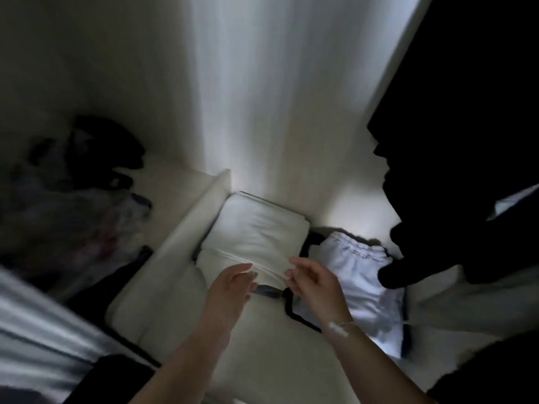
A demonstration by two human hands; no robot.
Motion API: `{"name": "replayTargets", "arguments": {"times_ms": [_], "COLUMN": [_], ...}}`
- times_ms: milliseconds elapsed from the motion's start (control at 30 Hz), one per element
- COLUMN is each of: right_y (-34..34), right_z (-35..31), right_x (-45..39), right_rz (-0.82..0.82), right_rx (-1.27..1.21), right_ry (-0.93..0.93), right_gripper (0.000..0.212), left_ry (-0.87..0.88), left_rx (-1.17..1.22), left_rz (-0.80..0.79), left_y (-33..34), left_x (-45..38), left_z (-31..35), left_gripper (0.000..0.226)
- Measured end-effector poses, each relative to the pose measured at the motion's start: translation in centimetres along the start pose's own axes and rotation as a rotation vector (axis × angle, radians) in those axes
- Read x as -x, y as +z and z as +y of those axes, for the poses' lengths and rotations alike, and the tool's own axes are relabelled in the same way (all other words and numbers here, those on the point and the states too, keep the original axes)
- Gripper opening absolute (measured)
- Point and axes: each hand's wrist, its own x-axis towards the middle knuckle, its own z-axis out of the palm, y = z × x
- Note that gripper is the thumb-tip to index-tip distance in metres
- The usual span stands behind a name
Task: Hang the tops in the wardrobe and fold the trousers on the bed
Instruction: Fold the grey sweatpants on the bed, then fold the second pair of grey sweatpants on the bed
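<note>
Cream folded trousers (253, 237): one, just beyond both hands | left hand (233, 282) relaxed, empty | right hand (315, 282) loosely curled, empty | pale shorts (358, 275): one, right of it

A cream-white folded garment (250, 240) lies flat on the pale bed (163, 301) at the centre of the view, its layered edges showing along the near side. Just beside it at 3 o'clock lies a white pair of trousers (358, 281) with a gathered waistband and dark trim, spread loosely. At 9 o'clock a blurred heap of dark and pale clothes (75, 188) sits well apart.
</note>
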Motion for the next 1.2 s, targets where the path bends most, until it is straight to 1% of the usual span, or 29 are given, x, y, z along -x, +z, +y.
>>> {"name": "replayTargets", "arguments": {"times_ms": [133, 233, 267, 367, 467, 533, 733, 867, 900, 1000, 1200], "right_y": [3.5, 6.7, 7.3, 10.4, 13.1, 15.1, 19.6, 21.8, 22.5, 23.3, 23.6], "right_z": [-2.5, -4.3, -4.5, -5.0, -5.0, -4.7, -4.2, -3.2, -2.4, -0.6, 5.5], "right_x": [2.0, 4.9, 5.5, 9.5, 13.1, 16.1, 26.0, 34.2, 37.4, 43.1, 58.7], "right_rz": [-0.195, -0.403, -0.448, -0.642, -0.818, -0.951, -1.268, -1.446, -1.494, -1.569, -1.792], "right_rx": [-0.022, -0.026, -0.020, -0.002, 0.004, 0.044, 0.191, 0.261, 0.263, 0.259, 0.307], "right_ry": [-0.059, -0.089, -0.111, -0.155, -0.155, -0.174, -0.317, -0.380, -0.372, -0.332, -0.246], "right_gripper": [0.026, 0.021, 0.020, 0.021, 0.021, 0.022, 0.033, 0.028, 0.026, 0.023, 0.020], "left_ry": [0.090, 0.192, 0.210, 0.271, 0.327, 0.372, 0.451, 0.472, 0.479, 0.461, 0.436], "left_rx": [0.065, 0.103, 0.115, 0.152, 0.172, 0.188, 0.262, 0.292, 0.303, 0.317, 0.426], "left_rz": [0.127, 0.281, 0.301, 0.435, 0.542, 0.645, 0.946, 1.107, 1.160, 1.230, 1.468], "left_y": [-3.3, -6.1, -6.6, -9.8, -12.5, -14.5, -18.6, -21.1, -21.9, -23.1, -25.4], "left_x": [5.2, 10.0, 11.1, 16.7, 21.9, 25.9, 37.4, 45.4, 48.4, 54.0, 69.4], "left_z": [3.4, 4.8, 5.0, 5.3, 5.0, 4.3, 0.7, -2.5, -3.9, -6.4, -14.8], "left_gripper": [0.016, 0.013, 0.011, 0.009, 0.013, 0.014, 0.014, 0.017, 0.019, 0.020, 0.018]}}
